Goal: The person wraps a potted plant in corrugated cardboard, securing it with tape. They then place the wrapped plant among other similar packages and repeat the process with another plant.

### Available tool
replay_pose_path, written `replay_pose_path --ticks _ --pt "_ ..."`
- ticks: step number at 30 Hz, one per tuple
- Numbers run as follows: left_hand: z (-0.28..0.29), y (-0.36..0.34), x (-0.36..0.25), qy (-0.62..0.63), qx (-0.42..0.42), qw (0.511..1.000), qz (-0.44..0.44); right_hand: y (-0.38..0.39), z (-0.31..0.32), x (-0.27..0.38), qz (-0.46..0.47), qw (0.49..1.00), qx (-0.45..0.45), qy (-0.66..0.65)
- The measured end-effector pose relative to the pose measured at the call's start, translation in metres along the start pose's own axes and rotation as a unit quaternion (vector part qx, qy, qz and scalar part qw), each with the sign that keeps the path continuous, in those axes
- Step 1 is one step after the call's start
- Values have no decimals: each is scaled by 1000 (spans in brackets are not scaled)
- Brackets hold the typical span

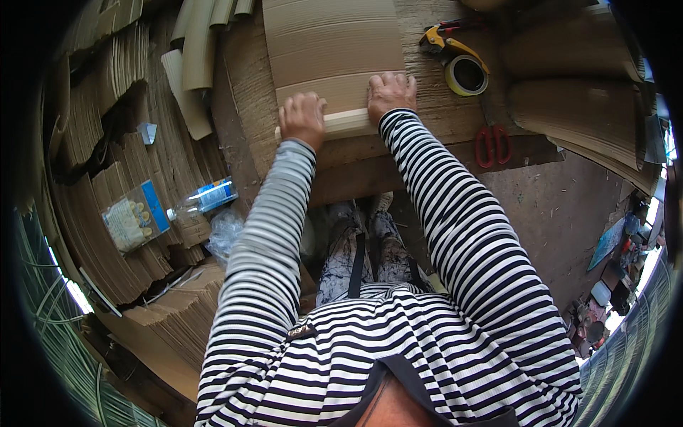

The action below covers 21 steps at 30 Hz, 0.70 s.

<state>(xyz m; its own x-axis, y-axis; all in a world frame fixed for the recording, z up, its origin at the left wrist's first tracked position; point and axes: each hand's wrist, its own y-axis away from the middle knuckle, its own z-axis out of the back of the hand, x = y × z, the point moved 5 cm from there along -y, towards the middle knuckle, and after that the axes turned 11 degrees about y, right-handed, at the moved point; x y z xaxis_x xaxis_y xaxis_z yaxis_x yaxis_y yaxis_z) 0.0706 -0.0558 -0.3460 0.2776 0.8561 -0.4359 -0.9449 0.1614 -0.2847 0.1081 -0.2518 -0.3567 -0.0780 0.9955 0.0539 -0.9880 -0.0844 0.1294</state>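
Observation:
A ribbed brown cardboard sheet (334,43) lies lengthwise on the wooden table (245,92). Along its near edge runs a pale, bar-like strip (347,123); whether this is rolled cardboard or wood I cannot tell. My left hand (303,117) is closed over the strip's left part, fingers curled forward onto the sheet. At the right end my right hand (391,94) curls its fingers the same way over the sheet's near edge. The undersides of both hands are hidden.
Right of the sheet lie a yellow tape dispenser (435,38) with its tape roll (466,75) and red-handled scissors (492,146). Stacked cardboard (107,235), curved cardboard pieces (199,50), a plastic bottle (203,198) and a clear packet (135,217) are at the left. More cardboard (576,107) stands right.

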Motion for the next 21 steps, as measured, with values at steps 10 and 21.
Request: replay_pose_path --ticks 10,21 --pt "-34 -23 -12 -24 77 995 51 31 -5 17 96 971 -212 -59" --pt "-39 -92 2 -35 1 997 71 -70 5 15 38 997 -67 -31"
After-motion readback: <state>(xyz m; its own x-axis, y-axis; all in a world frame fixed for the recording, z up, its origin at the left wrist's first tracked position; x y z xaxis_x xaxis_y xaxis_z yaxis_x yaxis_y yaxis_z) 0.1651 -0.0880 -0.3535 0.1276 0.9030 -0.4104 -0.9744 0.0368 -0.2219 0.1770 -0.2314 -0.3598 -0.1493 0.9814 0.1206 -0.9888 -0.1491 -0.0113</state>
